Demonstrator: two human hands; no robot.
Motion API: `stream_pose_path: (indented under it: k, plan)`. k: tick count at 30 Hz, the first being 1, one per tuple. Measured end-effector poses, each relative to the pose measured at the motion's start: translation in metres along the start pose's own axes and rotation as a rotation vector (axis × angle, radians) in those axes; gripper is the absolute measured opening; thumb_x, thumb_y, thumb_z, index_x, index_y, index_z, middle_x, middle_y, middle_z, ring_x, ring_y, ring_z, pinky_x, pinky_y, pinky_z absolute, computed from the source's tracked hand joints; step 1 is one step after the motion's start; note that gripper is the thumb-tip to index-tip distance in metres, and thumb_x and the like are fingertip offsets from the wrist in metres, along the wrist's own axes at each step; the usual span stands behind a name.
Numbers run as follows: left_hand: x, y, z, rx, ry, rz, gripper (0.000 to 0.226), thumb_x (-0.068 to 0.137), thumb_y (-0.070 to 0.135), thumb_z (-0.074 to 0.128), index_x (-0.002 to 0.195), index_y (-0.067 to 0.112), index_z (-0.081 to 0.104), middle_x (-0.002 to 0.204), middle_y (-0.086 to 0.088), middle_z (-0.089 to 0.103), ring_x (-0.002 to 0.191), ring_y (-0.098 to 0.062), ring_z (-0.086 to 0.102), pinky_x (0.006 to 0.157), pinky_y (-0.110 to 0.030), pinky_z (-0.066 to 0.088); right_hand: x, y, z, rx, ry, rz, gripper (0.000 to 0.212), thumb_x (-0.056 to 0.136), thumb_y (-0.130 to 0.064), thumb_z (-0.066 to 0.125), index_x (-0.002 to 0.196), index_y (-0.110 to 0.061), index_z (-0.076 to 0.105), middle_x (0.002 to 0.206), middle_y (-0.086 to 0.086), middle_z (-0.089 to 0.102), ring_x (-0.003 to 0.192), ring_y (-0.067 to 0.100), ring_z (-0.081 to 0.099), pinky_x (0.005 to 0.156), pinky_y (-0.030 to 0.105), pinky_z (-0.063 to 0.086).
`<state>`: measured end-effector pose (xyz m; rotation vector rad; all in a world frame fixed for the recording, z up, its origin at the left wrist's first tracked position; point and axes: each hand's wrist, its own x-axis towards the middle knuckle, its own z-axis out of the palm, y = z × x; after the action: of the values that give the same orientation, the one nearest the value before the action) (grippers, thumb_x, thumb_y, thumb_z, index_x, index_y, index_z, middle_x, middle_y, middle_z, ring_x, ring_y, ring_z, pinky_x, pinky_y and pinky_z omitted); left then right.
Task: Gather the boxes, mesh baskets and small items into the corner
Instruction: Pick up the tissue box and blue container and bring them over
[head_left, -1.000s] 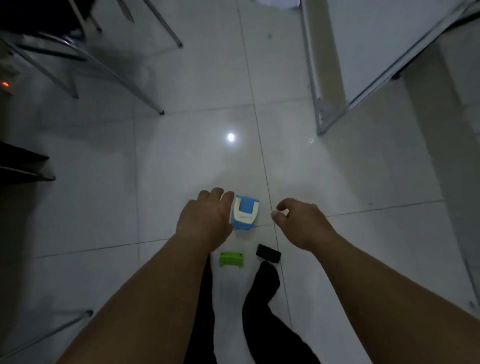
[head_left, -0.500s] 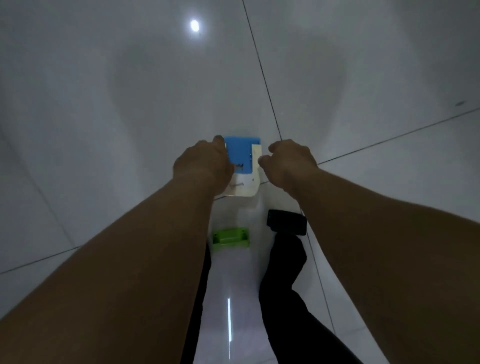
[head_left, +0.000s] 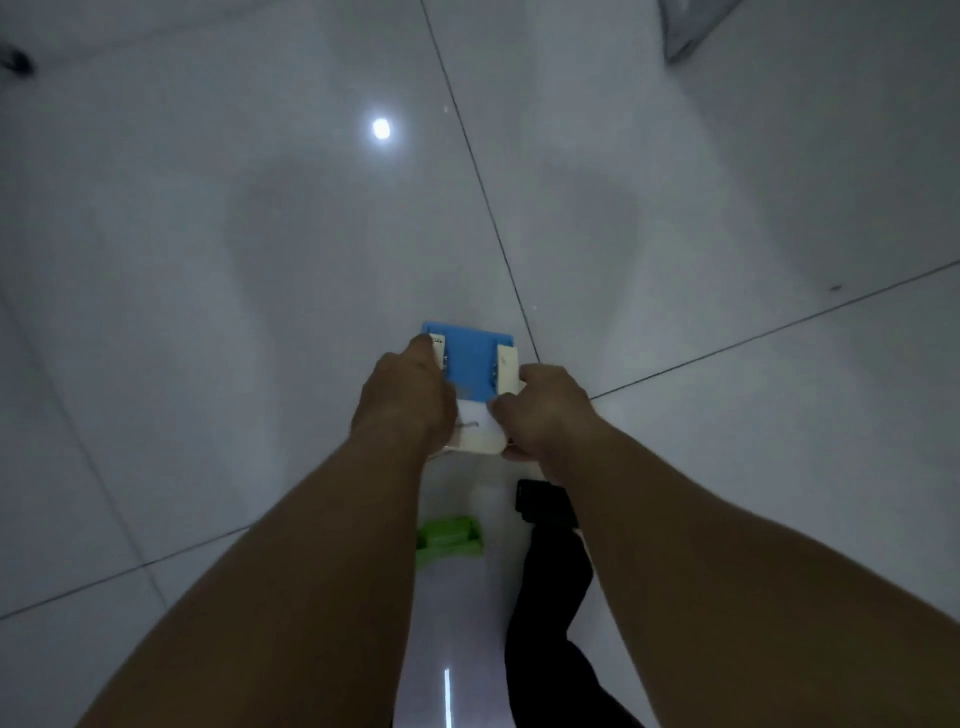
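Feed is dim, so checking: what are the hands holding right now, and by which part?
Both hands grip the blue and white box: left hand on its left side, right hand on its right side near the white end.

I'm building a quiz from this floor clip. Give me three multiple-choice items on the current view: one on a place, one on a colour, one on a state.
1. Where does the green item lie?
A. Nearer the person than the blue and white box
B. On top of the box
C. Beyond the box, by the light's reflection

2. What colour is the small item right of the green one?
A. Red
B. Black
C. Yellow

3. How is the box held?
A. By neither hand
B. By the left hand only
C. By both hands, one at each side

Answers:
1 A: the green item lies on the floor below the blue and white box in the view.
2 B: the small item is black.
3 C: the left hand and right hand flank it.
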<state>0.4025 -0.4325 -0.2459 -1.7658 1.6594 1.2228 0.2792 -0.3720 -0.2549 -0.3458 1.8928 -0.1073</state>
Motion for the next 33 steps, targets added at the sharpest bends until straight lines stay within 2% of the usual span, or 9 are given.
stream_pose_path:
  k: [5, 11, 13, 19, 22, 24, 26, 29, 33]
  plan:
    - [-0.066, 0.048, -0.086, -0.010, 0.065, 0.050, 0.042, 0.093, 0.028, 0.053, 0.132, 0.015, 0.046, 0.127, -0.018, 0.055, 0.113, -0.036, 0.055, 0.090, -0.037, 0.044, -0.090, -0.063, -0.059, 0.029, 0.050, -0.066, 0.037, 0.076, -0.025, 0.067, 0.111, -0.013, 0.066, 0.102, 0.012, 0.068, 0.091, 0.033, 0.068, 0.075, 0.048, 0.060]
    - [-0.205, 0.125, -0.225, -0.110, 0.191, 0.114, 0.042, 0.089, 0.028, 0.058, 0.129, 0.019, 0.049, 0.122, -0.014, 0.057, 0.102, -0.030, 0.058, 0.079, -0.033, 0.048, -0.260, -0.164, -0.152, 0.059, 0.076, -0.164, 0.028, 0.072, -0.012, 0.067, 0.101, -0.008, 0.068, 0.097, 0.018, 0.070, 0.082, 0.035, 0.070, 0.068, 0.050, 0.061]
    - [-0.261, 0.143, -0.266, -0.135, 0.243, 0.137, 0.039, 0.089, 0.028, 0.058, 0.126, 0.017, 0.051, 0.121, -0.013, 0.058, 0.093, -0.026, 0.053, 0.074, -0.031, 0.042, -0.325, -0.189, -0.179, 0.100, 0.062, -0.172, 0.025, 0.076, -0.009, 0.067, 0.100, -0.004, 0.066, 0.098, 0.021, 0.069, 0.081, 0.037, 0.070, 0.064, 0.051, 0.061]
    - [-0.393, 0.182, -0.350, -0.270, 0.409, 0.188, 0.037, 0.085, 0.030, 0.062, 0.118, 0.017, 0.055, 0.120, -0.013, 0.060, 0.101, -0.029, 0.059, 0.076, -0.028, 0.044, -0.468, -0.237, -0.230, 0.172, 0.182, -0.327, 0.034, 0.086, -0.028, 0.066, 0.110, -0.004, 0.061, 0.103, 0.022, 0.065, 0.078, 0.037, 0.069, 0.057, 0.050, 0.060]
    - [-0.450, 0.187, -0.374, -0.317, 0.509, 0.192, 0.034, 0.083, 0.029, 0.062, 0.114, 0.018, 0.055, 0.115, -0.011, 0.061, 0.093, -0.027, 0.058, 0.076, -0.030, 0.047, -0.517, -0.254, -0.243, 0.132, 0.279, -0.430, 0.038, 0.086, -0.033, 0.065, 0.113, -0.008, 0.057, 0.104, 0.017, 0.061, 0.080, 0.035, 0.066, 0.055, 0.051, 0.060]
    - [-0.471, 0.190, -0.386, -0.337, 0.581, 0.189, 0.029, 0.082, 0.031, 0.060, 0.108, 0.020, 0.054, 0.111, -0.009, 0.060, 0.089, -0.025, 0.056, 0.076, -0.033, 0.050, -0.538, -0.266, -0.249, 0.102, 0.330, -0.493, 0.040, 0.085, -0.036, 0.064, 0.114, -0.012, 0.052, 0.105, 0.013, 0.059, 0.085, 0.034, 0.063, 0.061, 0.049, 0.061]
    - [-0.526, 0.179, -0.381, -0.437, 0.742, 0.148, 0.028, 0.081, 0.032, 0.058, 0.107, 0.021, 0.053, 0.110, -0.008, 0.060, 0.088, -0.023, 0.055, 0.075, -0.033, 0.049, -0.583, -0.262, -0.249, -0.022, 0.325, -0.636, 0.043, 0.082, -0.040, 0.063, 0.114, -0.015, 0.050, 0.106, 0.012, 0.058, 0.087, 0.033, 0.062, 0.068, 0.048, 0.060]
    - [-0.542, 0.183, -0.390, -0.429, 0.798, 0.142, 0.036, 0.083, 0.033, 0.059, 0.116, 0.018, 0.056, 0.117, -0.011, 0.060, 0.095, -0.025, 0.055, 0.076, -0.032, 0.046, -0.601, -0.273, -0.248, -0.115, 0.388, -0.717, 0.048, 0.079, -0.045, 0.061, 0.115, -0.016, 0.049, 0.107, 0.012, 0.059, 0.088, 0.034, 0.062, 0.075, 0.049, 0.058]
    - [-0.592, 0.163, -0.368, -0.478, 0.915, 0.084, 0.035, 0.087, 0.034, 0.056, 0.119, 0.019, 0.056, 0.121, -0.011, 0.059, 0.103, -0.027, 0.057, 0.080, -0.033, 0.048, -0.641, -0.247, -0.234, -0.271, 0.392, -0.839, 0.050, 0.082, -0.048, 0.064, 0.117, -0.017, 0.046, 0.102, 0.009, 0.057, 0.089, 0.031, 0.060, 0.077, 0.047, 0.057]
